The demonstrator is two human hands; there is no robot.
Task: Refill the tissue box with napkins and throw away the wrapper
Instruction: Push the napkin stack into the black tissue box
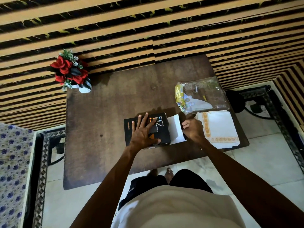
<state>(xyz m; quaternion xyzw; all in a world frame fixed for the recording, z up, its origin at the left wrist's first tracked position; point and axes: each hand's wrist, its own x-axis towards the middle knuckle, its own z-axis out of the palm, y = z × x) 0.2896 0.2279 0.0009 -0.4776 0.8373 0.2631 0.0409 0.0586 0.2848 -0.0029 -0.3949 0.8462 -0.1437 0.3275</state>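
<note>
Standing at near edge of dark wooden bench. Left hand lies flat, fingers spread, on top of the black tissue box at bench centre; no grip, just pressing. Right hand curled at the box's opened white end flap, fingers closed on its edge. Just right of that hand, a stack of white napkins with orange border. Beyond the napkins, the clear wrapper lies crumpled. Far left corner: vase of red flowers against the striped wall.
</note>
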